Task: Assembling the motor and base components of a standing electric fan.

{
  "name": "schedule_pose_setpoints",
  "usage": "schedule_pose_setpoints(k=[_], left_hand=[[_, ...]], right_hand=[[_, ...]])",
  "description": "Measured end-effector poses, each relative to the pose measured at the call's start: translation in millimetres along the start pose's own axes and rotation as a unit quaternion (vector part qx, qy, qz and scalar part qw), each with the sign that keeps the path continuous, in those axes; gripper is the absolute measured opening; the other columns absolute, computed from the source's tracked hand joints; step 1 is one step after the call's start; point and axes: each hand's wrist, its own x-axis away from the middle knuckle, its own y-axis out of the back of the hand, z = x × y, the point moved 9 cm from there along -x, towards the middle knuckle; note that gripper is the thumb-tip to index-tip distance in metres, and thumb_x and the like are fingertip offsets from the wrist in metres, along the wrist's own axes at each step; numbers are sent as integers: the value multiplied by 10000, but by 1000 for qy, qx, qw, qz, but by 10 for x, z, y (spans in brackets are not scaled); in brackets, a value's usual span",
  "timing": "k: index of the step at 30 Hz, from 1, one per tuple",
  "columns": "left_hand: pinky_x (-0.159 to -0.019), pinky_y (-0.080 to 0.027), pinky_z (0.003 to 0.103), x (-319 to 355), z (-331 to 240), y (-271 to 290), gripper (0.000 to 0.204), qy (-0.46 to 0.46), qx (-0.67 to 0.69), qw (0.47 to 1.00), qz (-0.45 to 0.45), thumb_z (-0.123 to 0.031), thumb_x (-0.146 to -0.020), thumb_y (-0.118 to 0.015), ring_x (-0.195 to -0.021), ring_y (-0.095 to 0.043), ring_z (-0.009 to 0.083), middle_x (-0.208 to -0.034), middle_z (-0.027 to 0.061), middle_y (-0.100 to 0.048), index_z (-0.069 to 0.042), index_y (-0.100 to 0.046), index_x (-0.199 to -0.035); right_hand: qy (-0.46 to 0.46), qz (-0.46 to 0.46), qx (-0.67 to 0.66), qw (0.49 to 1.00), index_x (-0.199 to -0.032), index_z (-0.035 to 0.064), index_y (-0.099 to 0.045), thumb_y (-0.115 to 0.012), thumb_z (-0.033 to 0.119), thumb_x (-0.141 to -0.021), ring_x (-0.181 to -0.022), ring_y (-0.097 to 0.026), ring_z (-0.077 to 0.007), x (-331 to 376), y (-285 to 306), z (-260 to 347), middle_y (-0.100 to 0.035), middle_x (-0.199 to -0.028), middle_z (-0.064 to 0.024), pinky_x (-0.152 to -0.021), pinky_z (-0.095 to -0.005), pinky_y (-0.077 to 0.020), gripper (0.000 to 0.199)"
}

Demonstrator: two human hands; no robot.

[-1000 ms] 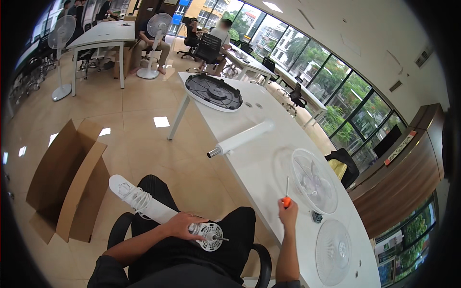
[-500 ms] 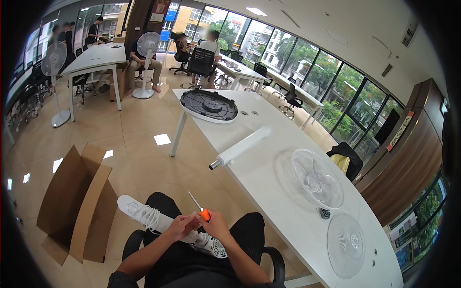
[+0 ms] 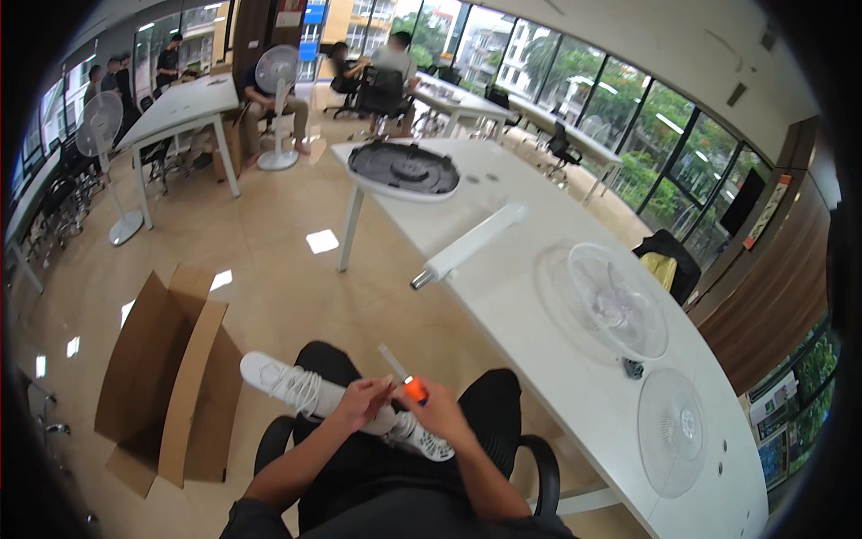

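I sit in a black chair with both hands together over my lap. My right hand (image 3: 442,411) grips a screwdriver (image 3: 411,386) with an orange handle, its shaft pointing up and to the left. My left hand (image 3: 359,402) touches the right one and holds a white fan motor unit (image 3: 424,438), which rests on my black-trousered thigh. Most of the motor unit is hidden beneath the two hands.
To my right, a long white table (image 3: 539,359) carries a black-topped round fan base (image 3: 404,169), a white pole (image 3: 467,242) and two clear fan grilles (image 3: 620,301) (image 3: 680,431). An open cardboard box (image 3: 171,377) stands on the floor at left. People sit at far tables beside standing fans.
My right hand has come from the table edge to my lap with the screwdriver and joined the left hand on the motor unit. My view has tilted slightly.
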Motion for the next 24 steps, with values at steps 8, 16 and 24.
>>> schedule_pose_setpoints(k=[8,16,24], left_hand=[[-715,-542,283,-80,-121,-121,54,-40,67,992,97,-13,-879,-740,-755,-685,171,-826,76,-717,-7,-742,-933],[-779,-591,326,21,-38,-162,135,-17,62,985,157,97,-802,-763,-808,-728,220,-899,148,-749,-1,-762,-895],[-727,-581,292,78,15,-183,185,21,-69,989,129,133,-722,-794,-770,-719,188,-866,142,-741,21,-759,-866]], right_hand=[[-55,83,-43,994,-1121,-15,-582,-702,262,-940,-814,-706,-320,488,637,-29,-698,-896,-189,-712,-359,-527,353],[-80,83,37,993,-1058,7,-717,-824,255,-811,-816,-720,-322,589,770,-9,-735,-929,-173,-756,-335,-550,365],[-28,86,71,993,-1039,21,-737,-825,251,-799,-858,-717,-331,556,798,111,-741,-971,-160,-779,-354,-560,344]])
